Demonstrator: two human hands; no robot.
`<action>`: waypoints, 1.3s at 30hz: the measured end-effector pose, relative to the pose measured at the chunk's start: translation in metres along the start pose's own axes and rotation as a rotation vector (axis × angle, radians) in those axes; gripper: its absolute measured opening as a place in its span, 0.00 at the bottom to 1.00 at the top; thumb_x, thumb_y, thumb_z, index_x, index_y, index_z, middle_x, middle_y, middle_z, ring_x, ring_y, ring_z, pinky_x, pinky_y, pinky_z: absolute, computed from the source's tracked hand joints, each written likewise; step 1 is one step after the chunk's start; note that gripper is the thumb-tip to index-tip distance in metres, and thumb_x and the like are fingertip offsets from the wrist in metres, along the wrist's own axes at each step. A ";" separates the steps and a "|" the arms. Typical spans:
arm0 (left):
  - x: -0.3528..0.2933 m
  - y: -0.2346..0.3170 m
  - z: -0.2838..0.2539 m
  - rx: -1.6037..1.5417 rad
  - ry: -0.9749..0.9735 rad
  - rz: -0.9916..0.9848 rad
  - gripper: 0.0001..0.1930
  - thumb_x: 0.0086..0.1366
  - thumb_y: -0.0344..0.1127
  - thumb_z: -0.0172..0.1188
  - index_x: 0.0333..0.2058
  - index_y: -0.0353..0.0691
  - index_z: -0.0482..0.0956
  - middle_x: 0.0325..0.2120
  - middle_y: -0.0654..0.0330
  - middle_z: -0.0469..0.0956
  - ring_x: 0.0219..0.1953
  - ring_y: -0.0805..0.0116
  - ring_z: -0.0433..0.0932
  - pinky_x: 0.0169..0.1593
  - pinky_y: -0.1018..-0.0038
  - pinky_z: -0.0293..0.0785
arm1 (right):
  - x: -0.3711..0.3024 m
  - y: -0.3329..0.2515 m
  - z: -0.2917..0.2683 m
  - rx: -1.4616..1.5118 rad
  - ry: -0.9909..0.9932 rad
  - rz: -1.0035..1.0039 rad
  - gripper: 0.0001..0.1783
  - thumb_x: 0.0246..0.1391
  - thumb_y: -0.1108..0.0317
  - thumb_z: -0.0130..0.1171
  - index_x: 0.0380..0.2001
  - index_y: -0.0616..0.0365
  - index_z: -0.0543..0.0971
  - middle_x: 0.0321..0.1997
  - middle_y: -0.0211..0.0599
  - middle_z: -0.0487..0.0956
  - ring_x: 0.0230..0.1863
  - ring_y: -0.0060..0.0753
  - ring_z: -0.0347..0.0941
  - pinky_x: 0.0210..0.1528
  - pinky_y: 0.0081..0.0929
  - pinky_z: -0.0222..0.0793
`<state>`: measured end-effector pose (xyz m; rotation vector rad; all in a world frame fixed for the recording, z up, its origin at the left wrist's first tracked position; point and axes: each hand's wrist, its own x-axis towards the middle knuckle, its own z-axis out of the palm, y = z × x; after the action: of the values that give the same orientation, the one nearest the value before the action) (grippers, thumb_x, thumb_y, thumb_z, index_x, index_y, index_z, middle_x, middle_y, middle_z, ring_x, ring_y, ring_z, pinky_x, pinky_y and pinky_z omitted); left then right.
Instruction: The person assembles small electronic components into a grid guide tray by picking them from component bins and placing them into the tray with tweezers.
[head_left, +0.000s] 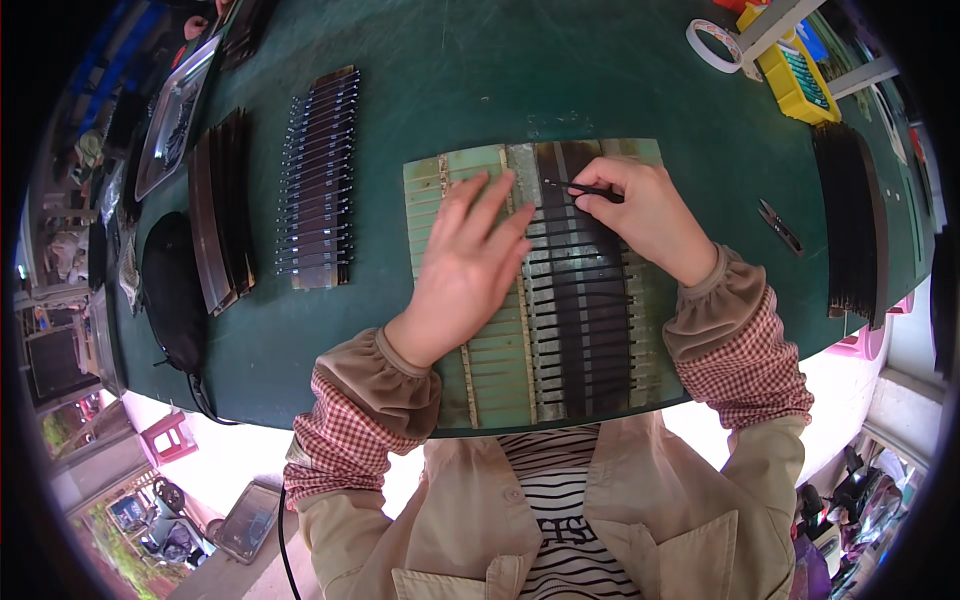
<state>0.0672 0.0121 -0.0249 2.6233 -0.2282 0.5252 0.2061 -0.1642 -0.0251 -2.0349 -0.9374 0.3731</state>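
A pale green slotted board lies in front of me at the table's near edge. Along its right half runs a wide dark strip, crossed by several thin black pieces whose ends stick out at both sides. My left hand rests over the board's left half, fingers stretched and spread, fingertips beside the strip. Near the strip's far end, my right hand pinches a slim black piece with a thin light tip pointing left. Whether this is tweezers or a part, I cannot tell.
Left of the board lies a finished-looking strip of crosswise parts, then dark strips, a black pouch and a metal tray. On the right are small snips, a black bundle, a tape roll and a yellow bin.
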 end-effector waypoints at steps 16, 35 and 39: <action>0.024 0.000 -0.001 -0.913 -0.069 -0.461 0.07 0.62 0.25 0.58 0.40 0.32 0.76 0.40 0.58 0.77 0.47 0.70 0.73 0.52 0.74 0.68 | 0.003 -0.033 -0.029 0.498 -0.277 0.229 0.09 0.53 0.71 0.61 0.35 0.65 0.81 0.27 0.29 0.78 0.23 0.16 0.70 0.22 0.14 0.65; 0.002 -0.021 -0.002 -0.323 0.106 -0.236 0.08 0.59 0.22 0.57 0.38 0.33 0.76 0.46 0.52 0.76 0.51 0.55 0.72 0.55 0.68 0.66 | 0.016 0.005 -0.017 0.390 -0.113 0.175 0.07 0.49 0.77 0.62 0.32 0.70 0.79 0.26 0.30 0.78 0.29 0.15 0.68 0.35 0.18 0.68; 0.001 -0.022 -0.001 -0.307 0.085 -0.220 0.09 0.60 0.23 0.57 0.40 0.33 0.77 0.49 0.51 0.75 0.53 0.53 0.71 0.57 0.66 0.65 | 0.016 0.007 -0.013 0.309 -0.098 0.157 0.07 0.49 0.76 0.61 0.32 0.69 0.79 0.26 0.32 0.78 0.28 0.17 0.69 0.34 0.19 0.68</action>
<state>0.0732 0.0316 -0.0321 2.2868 0.0085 0.4827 0.2274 -0.1629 -0.0212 -1.8221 -0.7283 0.6657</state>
